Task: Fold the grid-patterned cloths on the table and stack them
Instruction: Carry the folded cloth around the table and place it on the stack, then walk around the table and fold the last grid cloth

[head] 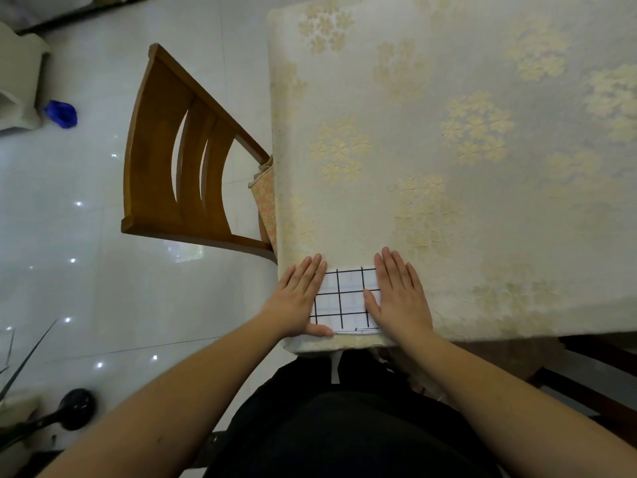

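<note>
In the head view, the left hand (299, 298) and right hand (400, 294) are lying flat and open, pressing a folded grid-patterned cloth (346, 300) at the table's (482, 201) near edge, suggesting folding is nearly finished, with no other cloths showing.

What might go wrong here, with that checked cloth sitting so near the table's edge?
The grid-patterned cloth lies at the near edge of the table, so it might slide off toward the lap once released. Both the left hand and right hand press flat on its sides; uneven pressure could skew the fold. The loose floral tablecloth may also shift underneath.
</note>
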